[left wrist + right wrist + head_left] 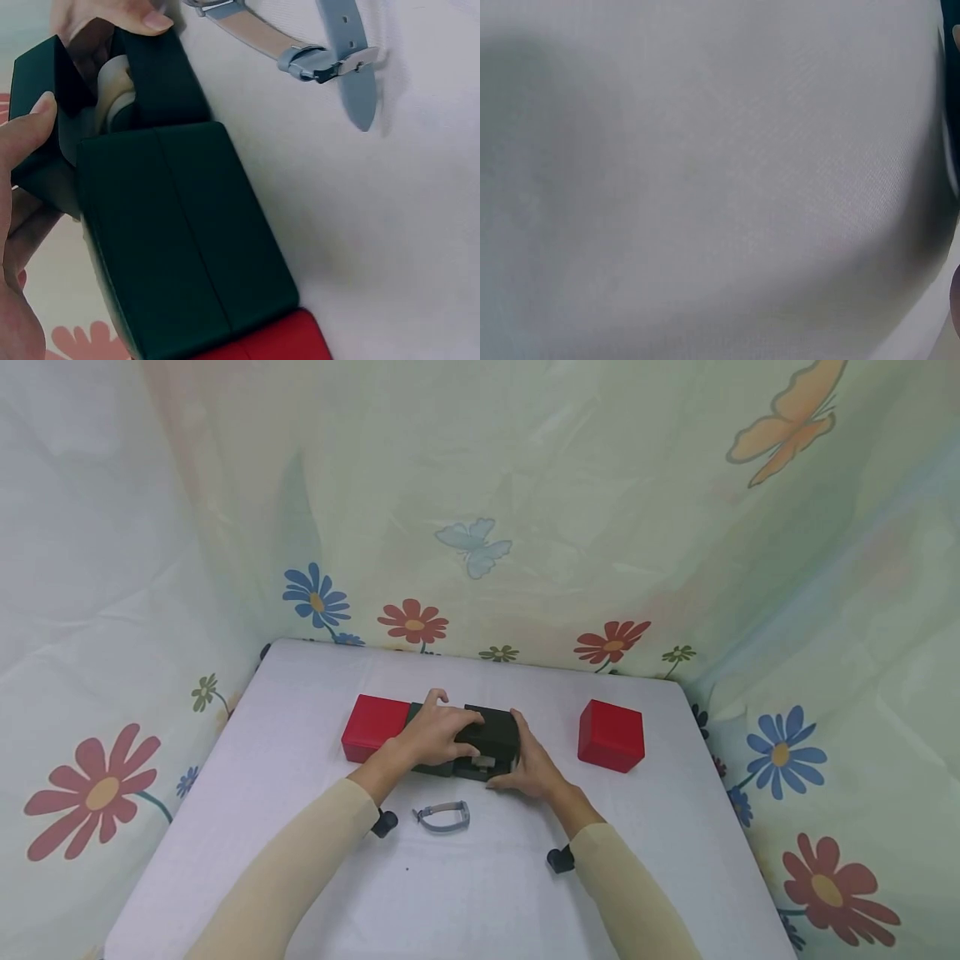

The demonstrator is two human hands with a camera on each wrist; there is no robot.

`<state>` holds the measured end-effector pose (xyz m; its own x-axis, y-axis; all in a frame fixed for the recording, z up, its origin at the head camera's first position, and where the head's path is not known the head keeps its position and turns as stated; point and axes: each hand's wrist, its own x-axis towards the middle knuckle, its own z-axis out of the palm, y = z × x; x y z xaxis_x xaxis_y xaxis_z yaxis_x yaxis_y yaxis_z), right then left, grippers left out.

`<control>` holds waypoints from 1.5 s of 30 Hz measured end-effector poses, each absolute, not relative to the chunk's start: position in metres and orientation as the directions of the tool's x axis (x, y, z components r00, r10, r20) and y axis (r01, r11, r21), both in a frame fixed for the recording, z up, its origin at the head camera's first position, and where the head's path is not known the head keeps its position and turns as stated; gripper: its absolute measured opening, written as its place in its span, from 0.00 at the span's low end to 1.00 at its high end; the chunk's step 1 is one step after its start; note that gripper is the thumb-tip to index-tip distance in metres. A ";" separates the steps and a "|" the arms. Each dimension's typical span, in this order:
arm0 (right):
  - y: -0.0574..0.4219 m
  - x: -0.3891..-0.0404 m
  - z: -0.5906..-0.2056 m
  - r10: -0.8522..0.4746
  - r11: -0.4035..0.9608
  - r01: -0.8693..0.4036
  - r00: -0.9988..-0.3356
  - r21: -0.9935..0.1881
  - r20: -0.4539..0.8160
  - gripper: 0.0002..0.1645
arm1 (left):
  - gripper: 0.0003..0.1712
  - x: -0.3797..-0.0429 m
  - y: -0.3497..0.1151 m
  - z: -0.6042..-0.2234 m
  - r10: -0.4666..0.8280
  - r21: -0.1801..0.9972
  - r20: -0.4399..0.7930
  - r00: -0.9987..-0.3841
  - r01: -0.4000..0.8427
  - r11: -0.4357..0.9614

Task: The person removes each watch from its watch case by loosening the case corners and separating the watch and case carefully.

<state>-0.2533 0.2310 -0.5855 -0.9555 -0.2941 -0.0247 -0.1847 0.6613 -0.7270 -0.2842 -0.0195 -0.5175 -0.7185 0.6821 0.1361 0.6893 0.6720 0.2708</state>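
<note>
A dark green watch box (pixel 495 735) is partly open, its lid tilted up over the base. Inside it shows a pale cushion (pixel 116 88). My left hand (pixel 437 735) grips the lid from the left with thumb and fingers. From the right, my right hand (pixel 534 767) holds the box, its thumb along the front edge in the head view. Against the open box's left side stands a closed dark green box (pixel 176 240), mostly behind my left hand in the head view. A wristwatch (pixel 444 827) with a grey-blue strap lies in front of the boxes.
A red box (pixel 378 724) adjoins the closed green box on its left. Another red box (pixel 611 735) stands apart on the right. All rest on a white-covered table (pixel 637 835), with a flower-printed curtain (pixel 525 593) around its back and sides.
</note>
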 end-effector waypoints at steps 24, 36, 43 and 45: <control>0.232 -0.251 -0.588 -0.261 0.668 -0.137 -0.964 -0.732 -0.058 0.95 | 0.35 -0.294 -0.018 -0.506 0.637 0.425 0.041 -0.770 0.591 0.686; 0.231 -0.252 -0.592 -0.279 0.663 -0.182 -0.960 -0.726 -0.015 0.95 | 0.33 -0.298 -0.020 -0.509 0.615 0.553 0.044 -0.787 0.532 0.642; 0.231 -0.251 -0.591 -0.277 0.675 -0.181 -0.961 -0.715 -0.019 0.95 | 0.34 -0.299 -0.020 -0.510 0.606 0.582 0.059 -0.793 0.521 0.625; 0.231 -0.252 -0.590 -0.279 0.675 -0.182 -0.960 -0.715 -0.020 0.95 | 0.34 -0.299 -0.020 -0.512 0.604 0.576 0.075 -0.793 0.529 0.623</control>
